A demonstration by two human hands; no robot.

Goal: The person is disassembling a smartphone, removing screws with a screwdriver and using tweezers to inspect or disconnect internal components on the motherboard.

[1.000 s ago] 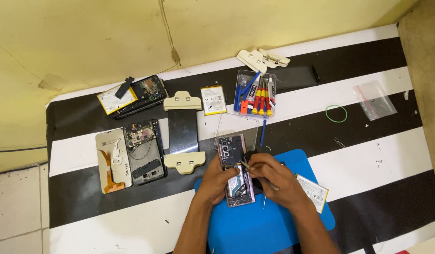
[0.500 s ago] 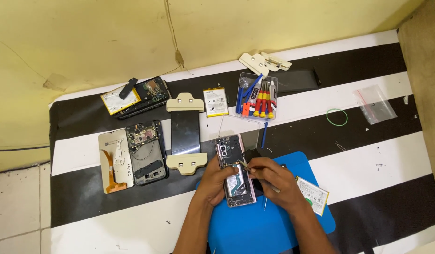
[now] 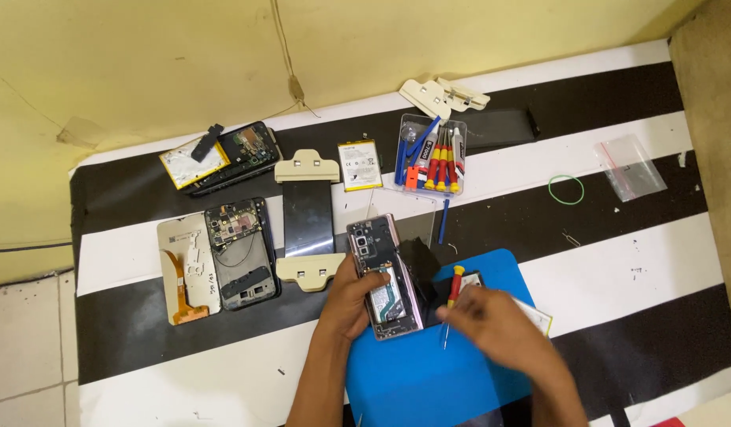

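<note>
1. Left hand (image 3: 351,299) grips the left edge of the opened phone (image 3: 385,277), fingers curled against its side, thumb on the frame.
2. Right hand (image 3: 492,320) is blurred; fingers closed in a pinch on a small screwdriver (image 3: 451,304) with red-and-yellow handle, tip pointing down at the blue mat (image 3: 428,379).
3. Phone lies back-off, insides up, upper end on the black stripe, lower end on the mat's top left corner. Screwdriver sits just right of it; cannot tell if they touch.
4. A black panel (image 3: 422,265) lies just right of the phone, partly under the right hand.
5. A white flat part (image 3: 539,316) shows at the mat's right edge, mostly hidden by the right hand.
6. Left of the phone: a dark screen in two beige clamps (image 3: 307,213), then a second opened phone (image 3: 240,253) and a grey back cover (image 3: 183,269) with orange flex.
7. Further up: a third opened phone (image 3: 243,150) with a battery (image 3: 193,164) beside it, a loose battery (image 3: 360,164), a clear tray of screwdrivers (image 3: 432,154), spare clamps (image 3: 444,95).
8. Far right on the striped table (image 3: 618,261): green rubber band (image 3: 566,189), clear bag (image 3: 630,166).
</note>
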